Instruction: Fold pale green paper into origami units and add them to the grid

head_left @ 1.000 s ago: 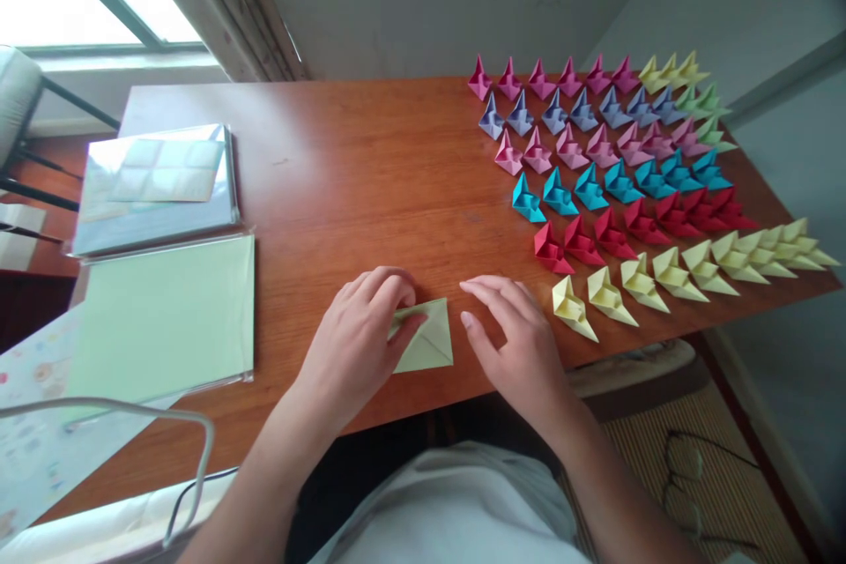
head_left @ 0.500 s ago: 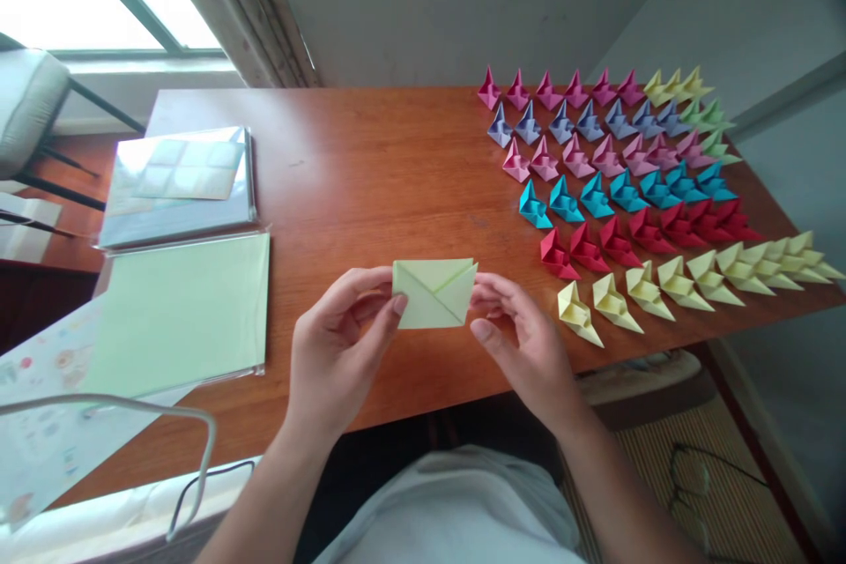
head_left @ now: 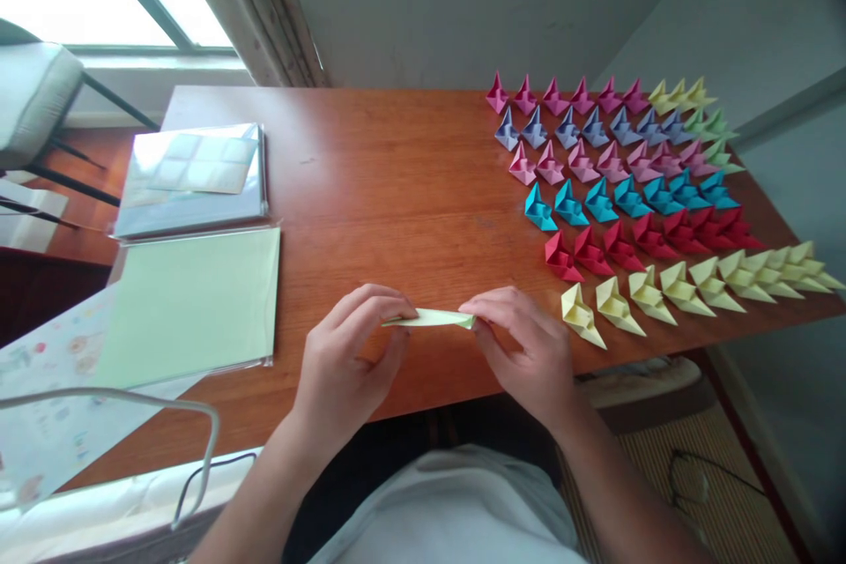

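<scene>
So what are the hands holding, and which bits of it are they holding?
A folded pale green paper, seen nearly edge-on. The left hand pinches one end, and the right hand pinches the other.

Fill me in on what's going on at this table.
A person is handling a folded piece of pale green paper, with the left hand at one end and the right hand at the other. It shows nearly edge-on, over the wooden table. Rows of colourful origami figures stand on the right side. On the left lies a pack of light green paper in a clear wrapper.
</scene>
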`<action>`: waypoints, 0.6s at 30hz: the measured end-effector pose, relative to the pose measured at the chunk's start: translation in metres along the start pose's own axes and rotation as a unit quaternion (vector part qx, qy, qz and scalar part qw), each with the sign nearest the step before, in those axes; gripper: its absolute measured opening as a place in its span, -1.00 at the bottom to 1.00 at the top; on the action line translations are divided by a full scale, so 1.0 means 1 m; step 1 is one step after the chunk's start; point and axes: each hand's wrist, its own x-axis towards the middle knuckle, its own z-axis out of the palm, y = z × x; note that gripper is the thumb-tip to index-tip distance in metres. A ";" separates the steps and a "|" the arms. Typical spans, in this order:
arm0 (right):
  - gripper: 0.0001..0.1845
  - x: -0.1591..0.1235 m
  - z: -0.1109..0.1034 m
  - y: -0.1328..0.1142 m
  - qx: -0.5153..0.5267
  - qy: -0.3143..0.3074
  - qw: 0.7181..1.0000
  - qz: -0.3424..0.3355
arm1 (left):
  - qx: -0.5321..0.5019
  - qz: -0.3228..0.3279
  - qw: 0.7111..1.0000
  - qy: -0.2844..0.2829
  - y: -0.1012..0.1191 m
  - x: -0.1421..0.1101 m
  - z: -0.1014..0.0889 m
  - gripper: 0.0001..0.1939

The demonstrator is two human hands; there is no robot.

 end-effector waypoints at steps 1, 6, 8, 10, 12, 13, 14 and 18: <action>-0.67 -0.001 0.000 0.001 -0.016 -0.004 1.000 -0.019 | 0.024 0.019 1.000 0.004 0.000 -0.001 0.000 -0.86; -0.64 -0.008 0.001 0.006 -0.094 -0.031 0.991 -0.090 | 0.144 0.126 0.981 -0.003 -0.008 -0.007 0.007 -0.77; -0.66 -0.010 0.001 0.007 -0.114 -0.042 0.988 -0.099 | 0.185 0.159 0.970 -0.016 -0.011 -0.008 0.009 -0.74; -0.67 -0.012 0.001 0.007 -0.129 -0.054 0.985 -0.102 | 0.214 0.179 0.960 -0.028 -0.013 -0.010 0.010 -0.72; -0.67 -0.013 0.001 0.008 -0.142 -0.065 0.982 -0.103 | 0.228 0.180 0.956 -0.050 -0.015 -0.012 0.011 -0.71; -0.68 -0.014 0.002 0.008 -0.147 -0.070 0.981 -0.102 | 0.229 0.176 0.955 -0.060 -0.015 -0.013 0.012 -0.71; -0.68 -0.015 0.002 0.009 -0.152 -0.074 0.980 -0.101 | 0.230 0.172 0.956 -0.070 -0.016 -0.014 0.012 -0.72; -0.69 -0.016 0.003 0.012 -0.160 -0.091 0.979 -0.090 | 0.240 0.169 0.951 -0.093 -0.015 -0.016 0.014 -0.74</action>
